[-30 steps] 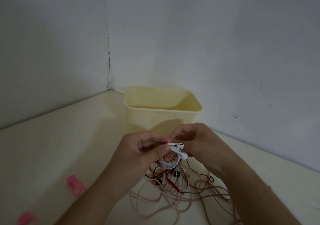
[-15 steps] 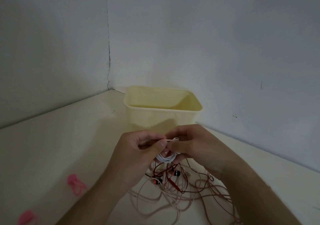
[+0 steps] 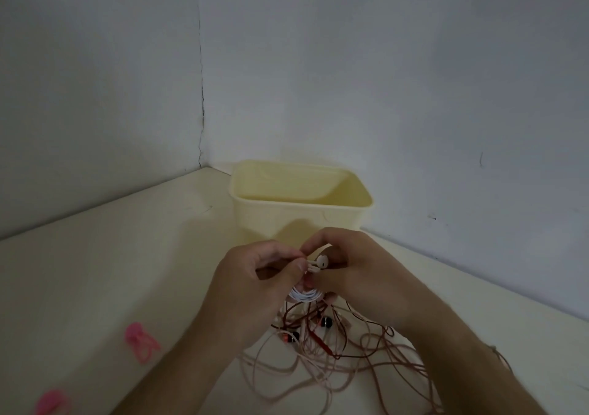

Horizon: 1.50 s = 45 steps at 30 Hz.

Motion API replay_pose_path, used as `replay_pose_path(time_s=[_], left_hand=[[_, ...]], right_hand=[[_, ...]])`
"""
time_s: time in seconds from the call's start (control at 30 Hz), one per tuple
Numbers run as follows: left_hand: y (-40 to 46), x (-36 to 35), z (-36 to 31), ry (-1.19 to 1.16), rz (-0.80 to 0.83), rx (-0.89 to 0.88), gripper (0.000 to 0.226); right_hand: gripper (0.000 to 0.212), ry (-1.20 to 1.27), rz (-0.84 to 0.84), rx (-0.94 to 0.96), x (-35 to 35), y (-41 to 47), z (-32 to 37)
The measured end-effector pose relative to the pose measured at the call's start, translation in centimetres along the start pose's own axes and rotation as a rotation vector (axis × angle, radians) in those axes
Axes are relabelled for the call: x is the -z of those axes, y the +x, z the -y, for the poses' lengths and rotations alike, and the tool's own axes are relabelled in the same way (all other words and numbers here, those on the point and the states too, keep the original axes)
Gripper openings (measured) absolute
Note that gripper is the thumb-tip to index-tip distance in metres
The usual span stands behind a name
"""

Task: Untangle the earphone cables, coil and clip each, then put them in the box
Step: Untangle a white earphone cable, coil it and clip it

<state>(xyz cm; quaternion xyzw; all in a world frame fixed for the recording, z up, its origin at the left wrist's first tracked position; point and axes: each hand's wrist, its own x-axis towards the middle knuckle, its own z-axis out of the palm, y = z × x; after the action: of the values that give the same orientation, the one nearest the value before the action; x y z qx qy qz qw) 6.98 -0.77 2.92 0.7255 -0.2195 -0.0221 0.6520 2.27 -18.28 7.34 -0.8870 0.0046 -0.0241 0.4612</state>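
Note:
My left hand (image 3: 255, 284) and my right hand (image 3: 360, 271) meet in front of the pale yellow box (image 3: 299, 220). Between them is a white earphone set (image 3: 318, 263): its buds stick out at my fingertips and its coiled cable (image 3: 304, 295) hangs just below. Both hands pinch this white set. Under my hands a tangle of pink and dark red earphone cables (image 3: 334, 357) lies on the table, with black-tipped buds (image 3: 325, 322) in it. Much of the white coil is hidden by my fingers.
Two pink clips lie on the cream table at the left, one (image 3: 140, 341) nearer my left forearm and one (image 3: 52, 403) at the bottom edge. The box stands in the corner where two grey walls meet.
The white buds, tucked between my fingers half a second ago, now stick out again at my fingertips. My hands stayed close together over the tangle.

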Motion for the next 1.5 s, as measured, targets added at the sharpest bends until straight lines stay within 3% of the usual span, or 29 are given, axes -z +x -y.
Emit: replay_pose_path(time_s=[0.23,0.7,0.97,1.2,1.3,1.5], left_hand=[[0.0,-0.2,0.5,0.084,-0.003,-0.028,0.017],[0.6,-0.2,1.4,-0.164,0.053,0.138,0.012],[0.7,0.0,1.5,-0.315,0.073,0.191,0.017],[0.8,-0.1,2.0,-0.362,0.042,0.205,0.013],[0.9,0.0,2.0,-0.373,0.03,0.202,0.014],[0.8,0.2,1.7,-0.345,0.032,0.197,0.015]], right_hand=[[0.027,0.043,0.018,-0.028,0.0,-0.1,-0.3],[0.023,0.071,0.094,-0.086,0.3,-0.4,-0.1],[0.02,0.006,0.037,-0.018,0.1,-0.1,-0.9],[0.04,-0.173,-0.158,0.211,-0.1,-0.6,-0.4],[0.032,-0.313,-0.185,0.326,-0.1,-0.9,-0.3],[0.019,-0.403,-0.206,0.31,-0.8,-1.0,0.0]])
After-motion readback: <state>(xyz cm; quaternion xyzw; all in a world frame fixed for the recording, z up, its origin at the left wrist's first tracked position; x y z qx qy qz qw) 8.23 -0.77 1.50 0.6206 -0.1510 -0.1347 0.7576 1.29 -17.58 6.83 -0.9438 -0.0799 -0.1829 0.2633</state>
